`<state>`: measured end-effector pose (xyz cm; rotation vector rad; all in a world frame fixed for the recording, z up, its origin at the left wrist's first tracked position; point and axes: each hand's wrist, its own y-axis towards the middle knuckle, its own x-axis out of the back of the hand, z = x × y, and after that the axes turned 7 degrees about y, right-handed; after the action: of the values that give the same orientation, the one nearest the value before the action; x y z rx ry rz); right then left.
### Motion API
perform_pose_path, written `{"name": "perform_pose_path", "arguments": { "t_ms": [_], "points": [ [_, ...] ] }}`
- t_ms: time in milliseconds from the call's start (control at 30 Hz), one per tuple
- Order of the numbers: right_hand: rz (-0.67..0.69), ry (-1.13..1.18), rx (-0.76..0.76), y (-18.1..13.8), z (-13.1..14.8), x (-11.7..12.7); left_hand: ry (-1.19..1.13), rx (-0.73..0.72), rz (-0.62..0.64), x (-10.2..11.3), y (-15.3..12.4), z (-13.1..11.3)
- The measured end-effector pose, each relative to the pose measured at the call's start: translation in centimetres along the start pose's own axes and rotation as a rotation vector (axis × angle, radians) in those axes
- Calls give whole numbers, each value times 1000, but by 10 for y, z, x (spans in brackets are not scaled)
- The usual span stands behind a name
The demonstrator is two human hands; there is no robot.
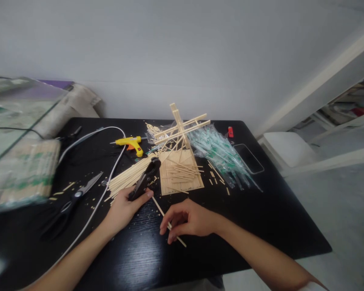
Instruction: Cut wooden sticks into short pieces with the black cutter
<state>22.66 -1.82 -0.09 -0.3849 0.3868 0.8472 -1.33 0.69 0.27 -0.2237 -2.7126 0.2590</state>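
My left hand (123,209) is closed around a black pliers-like tool (143,181), whose head points up and away. One end of a thin wooden stick (159,207) meets the thumb of that hand. Toward its other end, the stick is pinched between the fingers and thumb of my right hand (190,218). Beyond the hands lies a flat mat of joined sticks (166,184) with loose sticks piled on it. A cross-shaped stick frame (181,128) rises at its back edge. Left of the mat, a bundle of long sticks (128,177) fans out near my left hand.
A yellow glue gun (130,142) and scissors (79,195) lie left, with a white cable (111,174) curving between. Green-white plastic wrappers (220,149), a phone-like slab (248,158) and a red object (230,132) are right. Packed sticks (28,169) sit far left.
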Motion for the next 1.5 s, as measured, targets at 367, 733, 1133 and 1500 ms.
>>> {"name": "perform_pose_path", "arguments": {
  "t_ms": [367,733,1133,1500],
  "points": [
    [52,164,12,-4,7,3,-51,18,49,-1,0,4],
    [-325,93,226,-1,13,23,-460,128,-70,-2,4,5],
    [-958,-365,466,0,23,52,-518,166,-129,-3,5,4],
    [-957,-1137,515,2,8,59,-517,158,-139,-2,5,3]
  ]
}}
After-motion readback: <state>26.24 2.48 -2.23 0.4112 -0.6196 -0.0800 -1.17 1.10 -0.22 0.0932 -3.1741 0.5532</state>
